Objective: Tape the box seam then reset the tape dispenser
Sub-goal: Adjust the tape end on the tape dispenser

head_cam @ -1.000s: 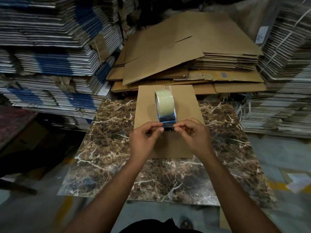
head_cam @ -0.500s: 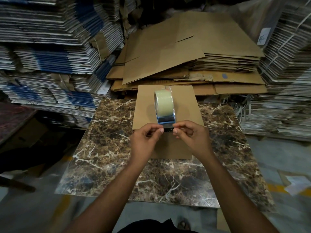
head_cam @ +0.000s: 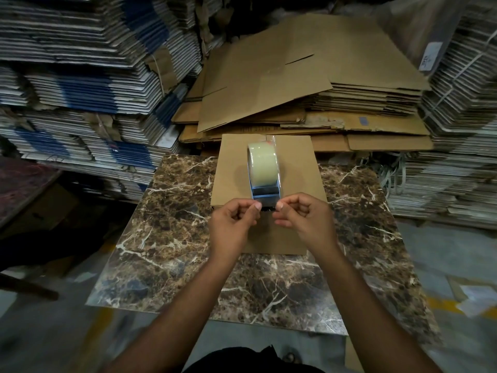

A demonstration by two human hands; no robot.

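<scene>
Flat brown cardboard box (head_cam: 234, 168) lay on the dark marble-pattern surface (head_cam: 172, 238), far edge overhanging toward the stacked flattened cartons (head_cam: 309, 84) behind. Clear-tape dispenser with a pale yellowish roll (head_cam: 264, 170) sat on the box's midline, roll upright, metal cutter end facing near. A glossy strip of tape ran along the box's centre line beyond the roll.

Left hand (head_cam: 232, 227) and right hand (head_cam: 304, 222) met just near the cutter. On each, thumb and forefinger were pressed together at the tips, other fingers curled — apparently pinching the two corners of the free tape end, though the clear film itself was too faint to confirm.

My read: the step was resetting the dispenser by handling the loose end.

To do it well:
- keep both pinches level so the film stays flat, no twist
- hold it taut, light tension only — the dispenser isn't braced and would skid
- leave a short clean tab at the blade
- keep fingertips off the teeth
</scene>
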